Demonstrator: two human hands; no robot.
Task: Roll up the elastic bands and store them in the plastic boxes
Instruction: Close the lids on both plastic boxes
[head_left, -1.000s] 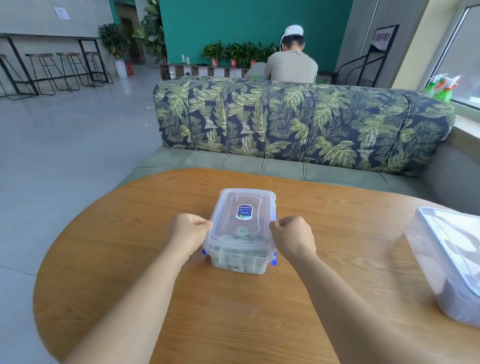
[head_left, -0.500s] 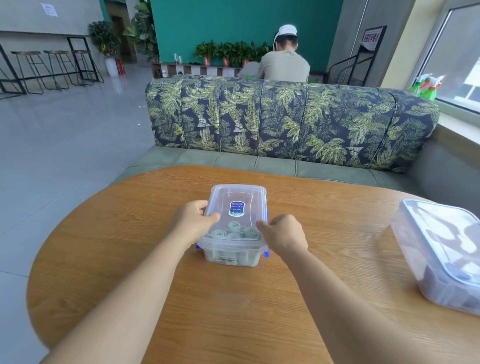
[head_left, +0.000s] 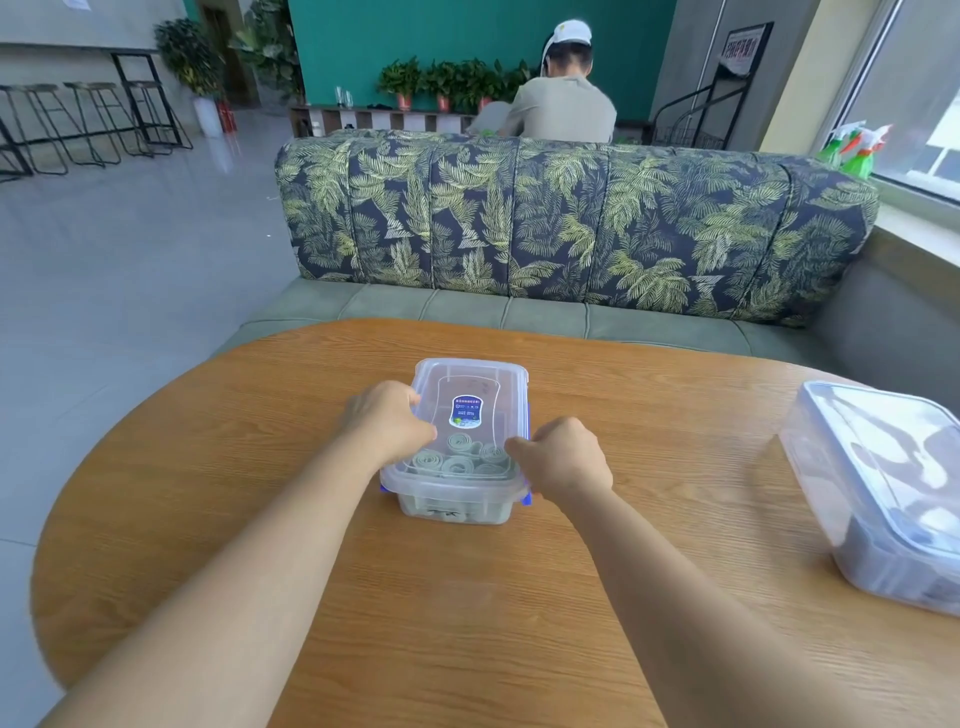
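A small clear plastic box (head_left: 457, 493) with blue side clips stands in the middle of the round wooden table (head_left: 467, 597). Its clear lid (head_left: 467, 395), with a blue sticker, lies on top. Several rolled grey-green elastic bands (head_left: 460, 457) show through the lid. My left hand (head_left: 387, 421) grips the lid's left edge, thumb on top. My right hand (head_left: 563, 460) grips the box's right side by the near corner, fingers curled at the blue clip.
A larger clear lidded box (head_left: 883, 488) with dark contents sits at the table's right edge. A leaf-patterned sofa (head_left: 571, 228) runs behind the table. A person in a white cap (head_left: 566, 93) sits beyond it, back turned. Spray bottles (head_left: 852, 148) stand on the window sill.
Both hands shifted from the box's two sides: the left moved up onto the lid's left edge, the right slid toward the near right corner. The box looks slightly turned.
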